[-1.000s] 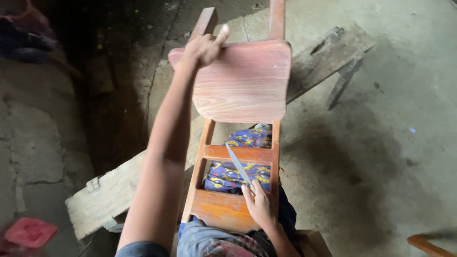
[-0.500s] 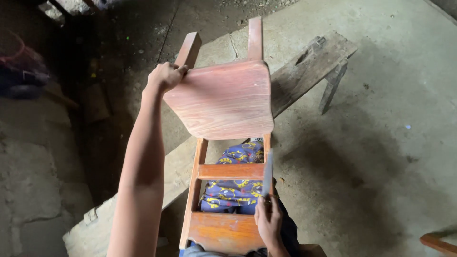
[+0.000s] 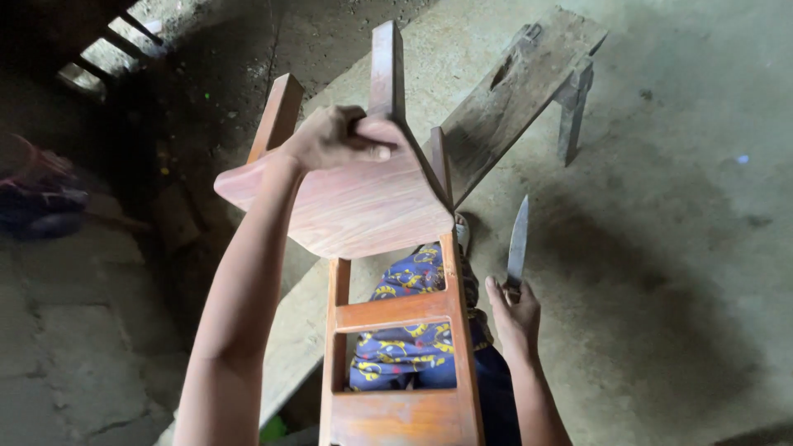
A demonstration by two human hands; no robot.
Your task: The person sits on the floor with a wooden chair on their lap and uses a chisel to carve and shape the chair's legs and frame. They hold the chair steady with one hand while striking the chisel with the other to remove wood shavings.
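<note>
Overhead, left hand (image 3: 334,139) grips the chair (image 3: 363,206) seat (fingers clenched on its edge); right hand (image 3: 514,312) grasps a knife (image 3: 518,241).

L hand (image 3: 334,139) on chair (image 3: 355,206), R hand (image 3: 514,318) w/ knife (image 3: 518,244)

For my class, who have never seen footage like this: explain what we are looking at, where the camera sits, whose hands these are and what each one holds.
There is one view, from a camera worn on a person's head, looking down at their own bare arms. No machine is involved. The left hand grips the seat edge of a reddish wooden chair, which is tipped so its legs point away from the camera. The right hand holds a knife, blade pointing away, apart from the chair. Below lies a rough concrete floor with a worn wooden bench across it. Blue patterned cloth shows through the chair's back.
</note>
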